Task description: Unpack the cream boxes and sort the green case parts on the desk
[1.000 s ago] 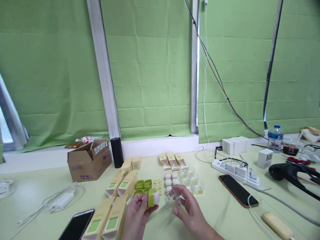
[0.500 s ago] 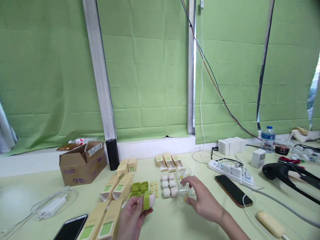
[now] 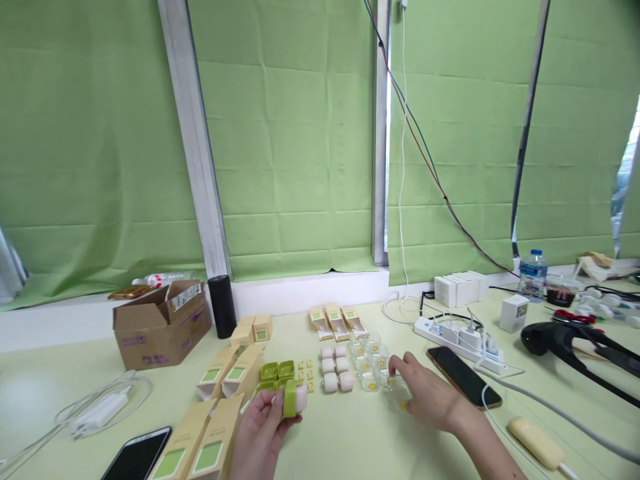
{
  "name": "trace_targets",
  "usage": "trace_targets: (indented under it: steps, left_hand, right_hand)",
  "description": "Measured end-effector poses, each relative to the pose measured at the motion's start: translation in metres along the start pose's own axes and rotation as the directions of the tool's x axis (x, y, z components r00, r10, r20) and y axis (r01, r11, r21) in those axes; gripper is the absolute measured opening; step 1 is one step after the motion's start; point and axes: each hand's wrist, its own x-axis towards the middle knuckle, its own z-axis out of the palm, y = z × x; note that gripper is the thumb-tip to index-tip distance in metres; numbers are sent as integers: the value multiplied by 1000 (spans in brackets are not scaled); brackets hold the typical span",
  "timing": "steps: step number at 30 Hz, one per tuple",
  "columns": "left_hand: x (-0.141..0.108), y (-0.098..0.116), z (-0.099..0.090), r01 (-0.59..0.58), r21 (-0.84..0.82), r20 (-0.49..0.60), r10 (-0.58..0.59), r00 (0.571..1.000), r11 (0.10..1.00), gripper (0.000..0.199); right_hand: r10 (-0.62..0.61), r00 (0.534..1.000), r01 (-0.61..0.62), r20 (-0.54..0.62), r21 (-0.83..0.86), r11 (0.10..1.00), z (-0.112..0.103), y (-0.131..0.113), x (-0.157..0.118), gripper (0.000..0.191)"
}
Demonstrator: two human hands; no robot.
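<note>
My left hand is closed around a small green square holder with a pale pink rounded block seated in it. My right hand pinches a clear plastic cover with a yellow mark, held just right of the other clear covers; its outline is faint. Pale pink and white blocks stand in two columns left of those covers. Green square holders and small yellow pieces lie beyond my left hand.
Tan paper boxes lie at the left, with a phone beside them. More tan packaging lies at the back. On the right are a dark phone, a power strip and cables. A cardboard box stands back left.
My right hand has moved right, away from the group of clear covers, with one cover between its fingers. My left hand keeps hold of the green holder and pink block, nearly unmoved.
</note>
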Motion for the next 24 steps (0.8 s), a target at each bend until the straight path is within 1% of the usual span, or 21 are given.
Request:
trace_targets:
  steps: [4, 8, 16, 24]
  left_hand:
    - [1, -1, -1, -3, 1, 1, 3, 1000, 1000, 49]
    - [1, -1, -3, -2, 10, 25, 2, 1000, 1000, 47]
    - [0, 0, -2, 5, 13, 30, -5, 1000, 1000, 49]
    - [-3, 3, 1, 4, 2, 11, -4, 1000, 1000, 49]
  right_hand:
    - [5, 999, -5, 39, -20, 1000, 3, -6, 1, 59]
    - [21, 999, -19, 24, -68, 997, 6, -9, 1, 62]
    - [41, 999, -41, -4, -117, 992, 10, -6, 4, 56]
    - [51, 999, -52, -11, -139, 989, 8, -5, 4, 51]
